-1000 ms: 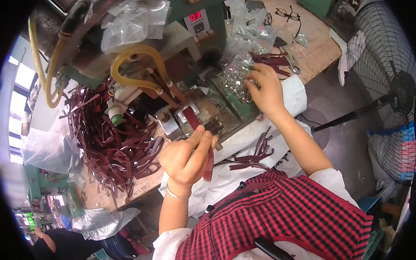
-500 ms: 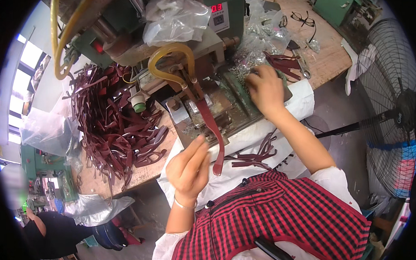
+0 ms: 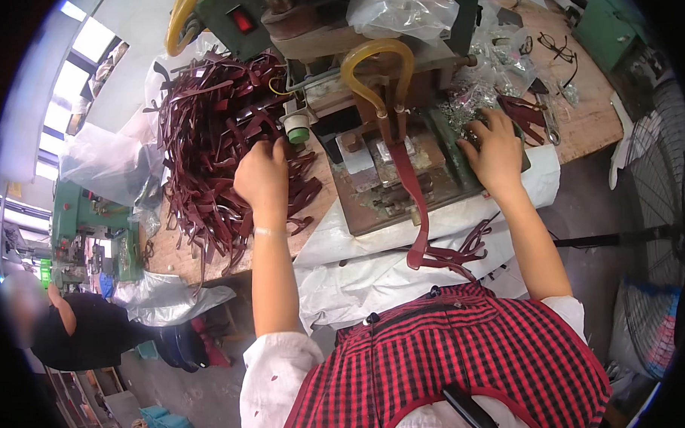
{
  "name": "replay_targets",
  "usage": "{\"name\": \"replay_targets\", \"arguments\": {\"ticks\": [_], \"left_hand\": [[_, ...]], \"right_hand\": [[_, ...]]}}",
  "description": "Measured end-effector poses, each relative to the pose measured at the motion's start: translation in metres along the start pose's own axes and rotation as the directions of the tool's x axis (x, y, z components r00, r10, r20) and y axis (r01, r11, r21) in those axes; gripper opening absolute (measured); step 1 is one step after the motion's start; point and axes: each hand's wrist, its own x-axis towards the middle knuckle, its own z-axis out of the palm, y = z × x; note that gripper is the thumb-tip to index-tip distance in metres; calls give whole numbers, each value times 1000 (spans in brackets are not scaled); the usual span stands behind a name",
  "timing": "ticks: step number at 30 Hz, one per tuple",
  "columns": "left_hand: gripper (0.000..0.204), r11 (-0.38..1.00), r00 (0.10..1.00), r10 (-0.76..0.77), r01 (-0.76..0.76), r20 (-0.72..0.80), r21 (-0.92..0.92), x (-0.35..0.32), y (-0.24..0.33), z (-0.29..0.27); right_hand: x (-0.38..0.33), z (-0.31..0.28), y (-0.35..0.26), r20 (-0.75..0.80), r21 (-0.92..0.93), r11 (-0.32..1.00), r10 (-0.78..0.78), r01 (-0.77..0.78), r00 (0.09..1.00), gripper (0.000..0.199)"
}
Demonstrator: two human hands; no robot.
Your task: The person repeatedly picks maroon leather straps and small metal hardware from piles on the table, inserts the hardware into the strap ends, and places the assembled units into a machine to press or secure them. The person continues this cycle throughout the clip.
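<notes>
The dark red eyeglass temple (image 3: 411, 189) sits with its straight end under the two metal prongs (image 3: 394, 127) of the green bench machine (image 3: 445, 161), its bent tip reaching toward the person over the white sheet (image 3: 345, 282). Neither hand is on it. The left hand (image 3: 263, 175) is at the near side of the heap of loose temples (image 3: 205, 173) on the wooden table (image 3: 165, 256), fingers bent and thumb raised; its fingertips are partly lost against the heap, so whether they have hold of a piece I cannot say. The right hand (image 3: 499, 152) rests by the small metal pieces (image 3: 467, 108), fingers spread and curled downward; whether it pinches one is hidden too.

The temple looks like glossy plastic: very light, springy rather than soft, probably a little slippery, and likely to snap or scuff if bent hard. The broad straight part seems the best place for a thumb-and-finger grip, while the bent tip (handy as it looks) would let the piece twist. Those in the heap lie crossed and hooked over one another, so one probably comes free best with a gentle lengthwise draw. The metal pieces, tiny and hard, would call for fingertips only.
</notes>
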Motion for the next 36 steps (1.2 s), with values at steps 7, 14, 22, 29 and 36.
{"name": "replay_targets", "arguments": {"ticks": [7, 14, 22, 29, 36], "left_hand": [[23, 970, 996, -87, 81, -14, -229, -3, 4, 16], [21, 987, 878, 18, 62, 478, -151, -67, -46, -69], [20, 927, 993, 115, -97, 30, -363, -70, -47, 8], [13, 65, 925, 151, -362, -349, -930, -42, 65, -113], [13, 118, 914, 124, -400, -386, -909, -26, 70, -103]], "right_hand": [[-1, 7, 1, 11, 106, 991, 85, -86, 996, 10], [-12, -4, 13, -93, 311, 930, 233, -194, 968, 13], [23, -24, -53, 77, 783, 571, 305, -247, 949, 15], [31, -34, -103, 292, 903, 280, 158, -326, 943, 27], [36, -34, -120, 447, 892, -20, 188, -452, 874, 35]]}}
